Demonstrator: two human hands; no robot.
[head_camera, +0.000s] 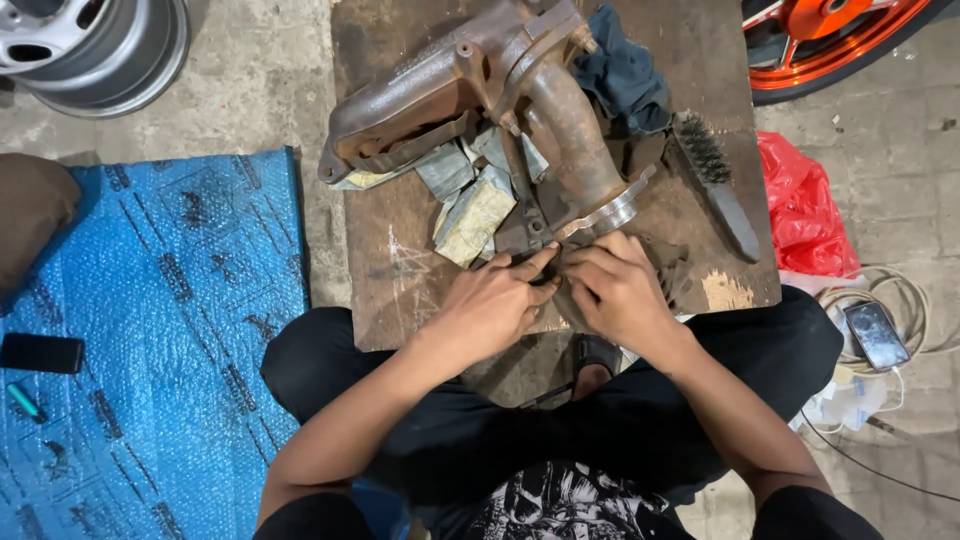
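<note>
**Dark clothes, bare arms**

The person wears black trousers, the fabric spreading across the lower middle of the frame from one knee to the other. At the bottom centre a black shirt shows a white and grey printed graphic. Short black sleeves end at the lower corners, so both forearms are bare. The left hand (490, 305) and right hand (620, 290) wear no gloves, rings or watch.

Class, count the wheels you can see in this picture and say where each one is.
2: a silver wheel rim at the top left corner, and an orange wheel at the top right. Both are cut off; others may lie outside.
</note>
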